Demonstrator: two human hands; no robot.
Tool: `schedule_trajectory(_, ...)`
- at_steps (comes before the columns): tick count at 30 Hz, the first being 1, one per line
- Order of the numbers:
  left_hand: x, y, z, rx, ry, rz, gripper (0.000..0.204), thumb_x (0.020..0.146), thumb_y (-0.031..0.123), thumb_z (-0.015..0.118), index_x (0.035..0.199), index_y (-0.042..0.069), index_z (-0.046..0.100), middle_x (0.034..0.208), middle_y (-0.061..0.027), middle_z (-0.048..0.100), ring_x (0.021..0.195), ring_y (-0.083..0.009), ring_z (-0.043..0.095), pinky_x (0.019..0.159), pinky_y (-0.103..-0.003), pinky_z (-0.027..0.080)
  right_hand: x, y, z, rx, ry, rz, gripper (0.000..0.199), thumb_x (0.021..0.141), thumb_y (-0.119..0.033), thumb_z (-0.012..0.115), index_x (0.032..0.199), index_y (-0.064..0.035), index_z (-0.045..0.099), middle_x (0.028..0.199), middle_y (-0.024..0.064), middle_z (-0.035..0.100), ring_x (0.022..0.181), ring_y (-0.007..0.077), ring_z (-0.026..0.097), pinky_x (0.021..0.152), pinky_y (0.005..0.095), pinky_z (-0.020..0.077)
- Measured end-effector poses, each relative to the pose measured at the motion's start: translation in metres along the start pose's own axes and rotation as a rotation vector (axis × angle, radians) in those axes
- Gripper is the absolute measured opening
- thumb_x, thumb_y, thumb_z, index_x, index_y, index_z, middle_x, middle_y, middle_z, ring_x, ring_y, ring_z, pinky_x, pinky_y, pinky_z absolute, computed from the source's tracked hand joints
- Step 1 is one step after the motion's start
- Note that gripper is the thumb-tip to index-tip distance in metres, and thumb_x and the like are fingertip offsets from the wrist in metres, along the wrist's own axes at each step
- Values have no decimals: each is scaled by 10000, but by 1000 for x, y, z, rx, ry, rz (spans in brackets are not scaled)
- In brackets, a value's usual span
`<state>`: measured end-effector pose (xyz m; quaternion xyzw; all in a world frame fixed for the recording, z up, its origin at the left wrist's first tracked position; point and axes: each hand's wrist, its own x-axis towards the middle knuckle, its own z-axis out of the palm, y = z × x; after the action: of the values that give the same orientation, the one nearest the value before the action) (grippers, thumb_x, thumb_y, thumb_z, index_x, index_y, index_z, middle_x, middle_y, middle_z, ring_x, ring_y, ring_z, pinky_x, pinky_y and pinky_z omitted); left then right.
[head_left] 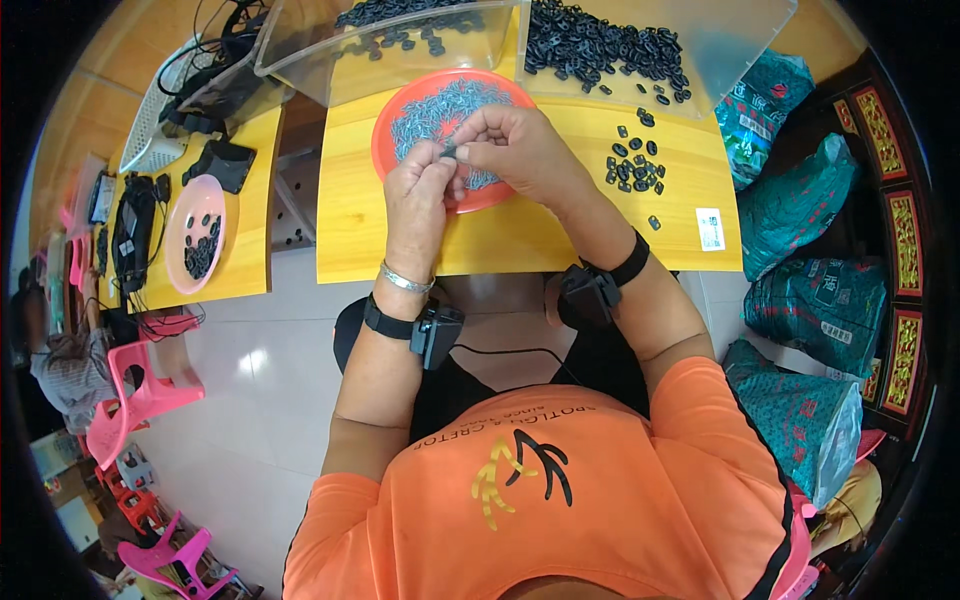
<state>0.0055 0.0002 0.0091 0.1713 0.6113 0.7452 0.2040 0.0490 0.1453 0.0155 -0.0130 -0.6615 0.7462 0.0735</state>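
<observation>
Both of my hands meet over the red plastic bowl [383,150], which holds many small silvery metal pieces [430,120] that look like screws. Between the fingertips is a small dark part [449,151], mostly covered by my fingers. My left hand [420,183] pinches it from the left, and my right hand [515,150] pinches it from the right. Whether a metal piece is also in the right fingers, I cannot tell. To the right of the bowl, small black oval parts [635,172] with openings lie loose on the yellow table [530,238].
Clear plastic bins [735,45] with heaps of black parts [595,50] stand at the table's far side. On a side table at left are a pink bowl [178,235] and a white basket [150,140]. Green sacks [815,310] line the right; pink chairs [155,385] stand at left.
</observation>
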Motion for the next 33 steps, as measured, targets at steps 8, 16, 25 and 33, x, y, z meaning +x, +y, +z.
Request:
schedule_trajectory(8, 1, -3, -7, 144, -182, -38, 156, 839, 91, 488, 727, 6, 555, 629, -8, 503, 559, -86, 448, 523, -226, 369, -3, -13, -3, -181, -87, -52, 104, 804, -14, 582, 897, 8, 623, 801, 24, 626, 713, 75, 593, 660, 207, 488)
schedule_trajectory(16, 1, 2, -13, 176, -237, -54, 180, 850, 140, 504, 794, -8, 589, 641, -31, 525, 579, -118, 471, 549, -247, 382, -4, -13, -1, -56, -100, -62, 113, 799, 1, 569, 899, 5, 623, 786, 14, 625, 700, 68, 587, 650, 196, 480)
schedule_trajectory(25, 3, 6, -9, 545, -174, 186, 131, 799, 107, 547, 762, -8, 497, 653, -123, 499, 605, -220, 503, 581, -326, 413, -5, -15, -6, -393, -104, -179, 165, 744, 12, 530, 869, -25, 631, 732, -6, 601, 684, 45, 529, 609, 198, 434)
schedule_trajectory(33, 4, 7, -14, 432, -280, 112, 125, 815, 109, 546, 784, -11, 534, 618, -69, 512, 564, -162, 487, 552, -289, 406, -3, -16, -10, -411, -176, -157, 119, 781, -4, 572, 885, -16, 627, 771, 10, 617, 703, 60, 549, 643, 200, 448)
